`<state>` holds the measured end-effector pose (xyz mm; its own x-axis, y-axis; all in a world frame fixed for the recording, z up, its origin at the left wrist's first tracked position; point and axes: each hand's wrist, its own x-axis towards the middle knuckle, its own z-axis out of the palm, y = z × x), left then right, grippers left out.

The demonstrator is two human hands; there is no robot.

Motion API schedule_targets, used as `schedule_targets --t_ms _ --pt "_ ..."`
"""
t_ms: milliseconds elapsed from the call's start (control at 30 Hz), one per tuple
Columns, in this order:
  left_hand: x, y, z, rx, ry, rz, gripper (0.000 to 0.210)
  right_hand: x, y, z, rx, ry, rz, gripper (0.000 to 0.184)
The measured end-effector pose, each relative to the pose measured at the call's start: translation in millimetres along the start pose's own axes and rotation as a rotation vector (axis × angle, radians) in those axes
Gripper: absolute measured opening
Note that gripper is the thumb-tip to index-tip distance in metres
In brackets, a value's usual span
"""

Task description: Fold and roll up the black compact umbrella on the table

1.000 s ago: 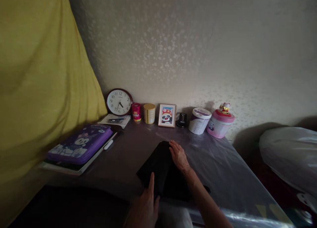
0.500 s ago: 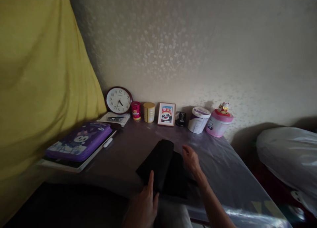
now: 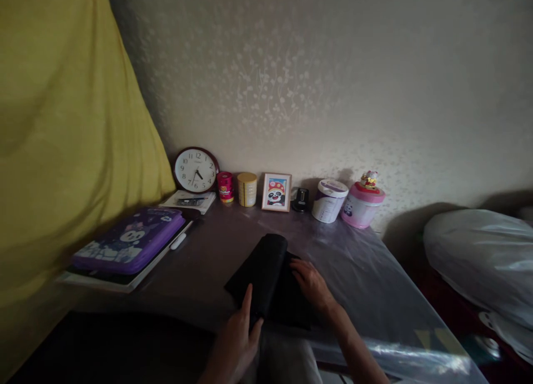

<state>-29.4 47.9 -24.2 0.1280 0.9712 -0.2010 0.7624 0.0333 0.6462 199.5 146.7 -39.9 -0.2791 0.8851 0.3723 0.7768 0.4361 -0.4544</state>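
Observation:
A piece of black cloth (image 3: 260, 270) lies folded near the front of the table, its left part doubled into a thick rounded fold and its right part flatter. At the cloth's near edge, my left hand (image 3: 237, 337) presses with the index finger stretched along the fold and the thumb apart; its other fingers are hidden. My right hand (image 3: 311, 281) rests on the flatter right part, palm down, fingers extended and slightly bent. Dark shade hides the cloth's lower edge.
A plastic-covered table (image 3: 353, 284) runs back to the wall. Along its rear stand a clock (image 3: 195, 170), a red tin (image 3: 225, 187), a yellow tin (image 3: 247, 189), a panda picture frame (image 3: 276, 192), a white tub (image 3: 330, 202) and a pink tub (image 3: 362, 206). A purple case (image 3: 129, 239) lies left.
My right hand has moved left and down onto the cloth's right part, its curled fingers now stretched out. My left hand stays on the fold. The view has shifted slightly.

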Motion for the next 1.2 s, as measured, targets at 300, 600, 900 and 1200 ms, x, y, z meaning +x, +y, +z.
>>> schedule_targets --t_ms 300,600,900,1200 --pt "3 -3 -12.9 -0.224 -0.056 -0.072 0.065 -35 -22 -11 0.046 -0.109 -0.116 0.027" --pt "3 0 -19.2 -0.291 -0.086 -0.119 0.065 -35 -43 2 -0.052 -0.110 -0.241 0.028" --pt "3 0 -17.1 0.046 -0.004 -0.006 0.066 -61 -74 -15 0.122 -0.248 -0.353 0.025" --pt "-3 4 -13.4 0.177 -0.004 -0.006 0.066 -41 -50 -18 0.110 -0.062 0.024 0.024"
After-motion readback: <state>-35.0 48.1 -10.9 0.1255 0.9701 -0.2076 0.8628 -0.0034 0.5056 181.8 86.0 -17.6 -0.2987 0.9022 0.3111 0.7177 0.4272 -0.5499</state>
